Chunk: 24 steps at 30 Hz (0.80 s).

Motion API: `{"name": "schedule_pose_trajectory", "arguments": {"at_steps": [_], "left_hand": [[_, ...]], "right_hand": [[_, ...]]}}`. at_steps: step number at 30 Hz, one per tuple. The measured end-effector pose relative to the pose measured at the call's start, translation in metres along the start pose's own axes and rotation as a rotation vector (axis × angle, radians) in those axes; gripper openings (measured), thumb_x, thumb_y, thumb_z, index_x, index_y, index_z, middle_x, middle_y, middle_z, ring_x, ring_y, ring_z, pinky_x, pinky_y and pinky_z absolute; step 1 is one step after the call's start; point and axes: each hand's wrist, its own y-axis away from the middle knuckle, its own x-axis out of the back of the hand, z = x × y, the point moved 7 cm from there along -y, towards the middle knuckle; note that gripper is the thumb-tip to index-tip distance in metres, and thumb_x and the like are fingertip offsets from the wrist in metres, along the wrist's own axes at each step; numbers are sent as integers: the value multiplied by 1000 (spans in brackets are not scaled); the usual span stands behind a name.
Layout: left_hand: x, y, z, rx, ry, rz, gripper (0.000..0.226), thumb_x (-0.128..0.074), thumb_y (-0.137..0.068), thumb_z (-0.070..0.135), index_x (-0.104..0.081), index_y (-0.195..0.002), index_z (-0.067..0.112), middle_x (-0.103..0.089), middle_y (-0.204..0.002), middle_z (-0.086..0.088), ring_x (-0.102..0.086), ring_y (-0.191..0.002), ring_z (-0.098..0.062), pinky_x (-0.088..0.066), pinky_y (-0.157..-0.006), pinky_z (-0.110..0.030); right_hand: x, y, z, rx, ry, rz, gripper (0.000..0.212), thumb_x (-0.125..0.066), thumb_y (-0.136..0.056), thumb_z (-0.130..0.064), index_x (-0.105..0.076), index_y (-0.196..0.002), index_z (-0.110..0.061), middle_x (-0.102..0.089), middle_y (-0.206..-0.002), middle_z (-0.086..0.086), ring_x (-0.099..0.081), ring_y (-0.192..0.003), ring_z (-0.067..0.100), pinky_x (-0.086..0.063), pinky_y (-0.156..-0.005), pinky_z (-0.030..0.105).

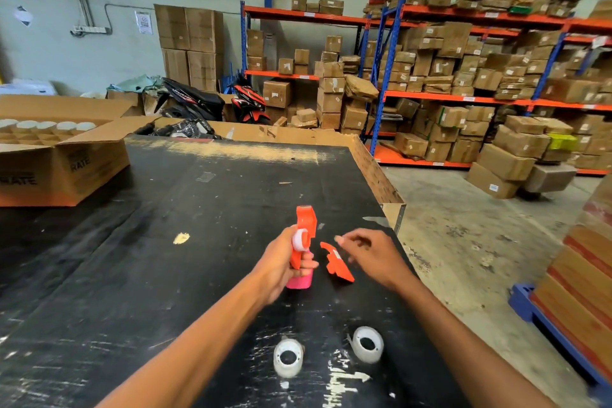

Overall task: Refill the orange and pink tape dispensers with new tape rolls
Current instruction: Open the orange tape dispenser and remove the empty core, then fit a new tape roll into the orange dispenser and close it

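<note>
My left hand [281, 267] grips the orange tape dispenser [304, 232] upright above the black table [185, 209]; a white core sits in its open side. Part of the pink tape dispenser [299, 281] shows just below my left fingers. An orange cover piece [337, 263] lies on the table to the right. My right hand [371, 257] hovers over that cover with its fingers spread and holds nothing. Two white tape rolls [287, 358] [367, 344] lie on the table near the front edge, between my forearms.
An open cardboard box [63, 162] with white rolls stands at the table's far left. The table's right edge [394, 205] drops to a concrete floor. Shelves with cartons [463, 76] fill the back right, and a stack on a blue pallet [563, 334] stands at the right.
</note>
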Motion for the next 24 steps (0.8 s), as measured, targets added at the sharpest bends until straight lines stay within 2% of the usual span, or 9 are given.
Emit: {"name": "schedule_pose_trajectory", "arguments": {"at_steps": [1,3,6,9,12,16,17,20,24], "left_hand": [[-9,1,-3,5,-4,-27,30,-39,-96,33,-57,-84,13,-61,-63,-6,-59,-63,-23,-47,-61,-30],[-37,3,-10,11,-24,-120,34,-35,-99,36,-60,-88,15,-67,-62,-1,-61,-68,-21,-48,-66,-31],[-76,11,-17,6,-72,-224,36,-32,-101,36,-60,-105,14,-69,-86,-8,-63,-72,-16,-52,-67,-31],[-108,20,-28,38,-97,-296,37,-31,-101,35,-59,-105,11,-65,-88,-16,-60,-64,-18,-52,-66,-33],[-126,24,-33,52,-162,-346,40,-31,-101,36,-62,-101,10,-64,-75,-13,-62,-58,-19,-55,-60,-33],[-134,25,-34,72,-190,-385,43,-36,-98,39,-67,-84,13,-66,-65,-12,-66,-51,-18,-56,-53,-30],[-134,25,-34,75,-196,-403,44,-38,-97,40,-68,-81,13,-68,-62,-11,-67,-51,-18,-56,-53,-30],[-132,27,-34,102,-239,-481,47,-39,-96,43,-70,-80,12,-72,-64,-11,-68,-55,-18,-57,-54,-29],[-120,26,-32,125,-260,-417,50,-34,-99,43,-67,-86,9,-69,-71,-13,-67,-55,-18,-57,-51,-27]], "right_hand": [[3,7,-10,45,-114,-54,22,-69,-84,-32,-71,-90,-11,-69,-73,1,-61,-58,6,-48,-58,23],[9,25,-19,114,-120,-150,27,-71,-82,-29,-68,-105,-16,-68,-74,0,-60,-55,1,-48,-54,14],[19,43,-17,173,52,-137,38,-72,-82,-25,-62,-119,-21,-63,-78,-1,-51,-53,-1,-44,-55,11],[40,58,-7,161,-11,-68,26,-71,-83,-16,-66,-109,-12,-59,-73,3,-46,-50,-1,-41,-51,11],[57,69,4,126,-55,-36,23,-71,-84,-16,-68,-104,-5,-57,-69,4,-46,-52,2,-41,-52,16],[64,77,7,121,-92,7,19,-72,-83,-19,-69,-96,-4,-58,-62,-10,-50,-54,1,-43,-54,17],[64,78,8,114,-115,20,19,-72,-82,-18,-68,-95,-4,-60,-62,-9,-53,-55,3,-45,-55,19],[63,83,9,85,-177,1,21,-72,-83,-18,-67,-97,-3,-63,-71,14,-59,-63,20,-51,-62,31],[61,83,10,53,-273,0,17,-71,-84,-15,-67,-97,-6,-62,-72,16,-61,-54,10,-52,-56,21]]}}
